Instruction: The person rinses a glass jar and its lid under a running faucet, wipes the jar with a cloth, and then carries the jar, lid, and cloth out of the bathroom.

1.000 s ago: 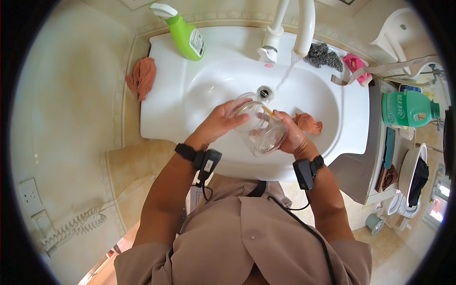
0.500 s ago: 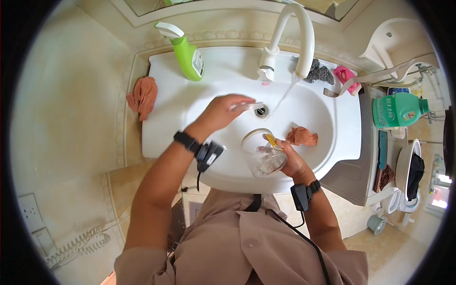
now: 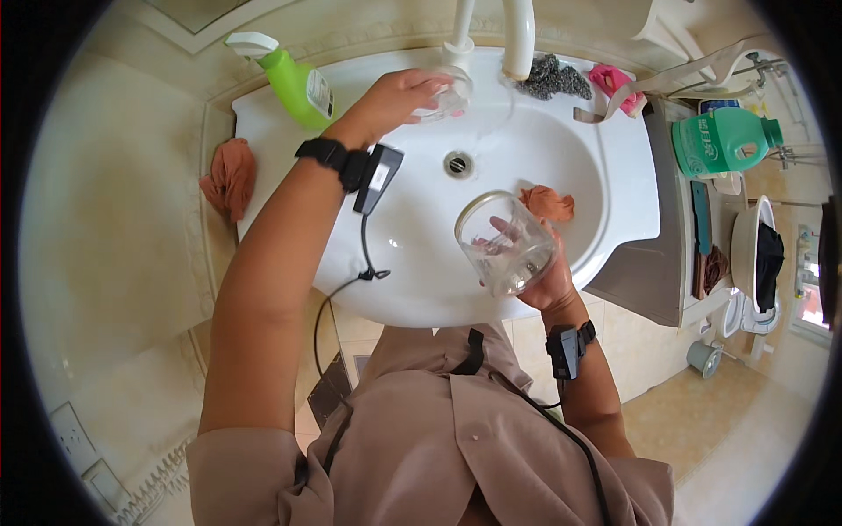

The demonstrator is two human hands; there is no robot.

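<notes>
My left hand (image 3: 396, 98) is up by the base of the white faucet (image 3: 517, 44), its fingers closed on a clear round lid (image 3: 453, 95). Over the near part of the white sink (image 3: 386, 263), my right hand (image 3: 554, 285) grips a clear jar (image 3: 502, 250) from its right side and underneath. The jar tilts, its rim toward the far left, and I see fingers through its wall. A thin, faint stream of water comes down from the spout. Just beyond my right hand, a crumpled orange-brown cloth (image 3: 548, 203) lies in the basin, right of the drain (image 3: 457, 165).
A green spray bottle (image 3: 298, 88) stands at the back left, with a brown cloth (image 3: 230, 178) beside the counter edge. Dark grey scouring mesh (image 3: 554, 79) and a pink cloth (image 3: 617, 86) sit behind the basin. At right is a green detergent jug (image 3: 724, 142).
My left hand has moved the lid away from above the drain, to the faucet base. My right hand has turned the jar and shifted slightly right. The whole view has shifted too.
</notes>
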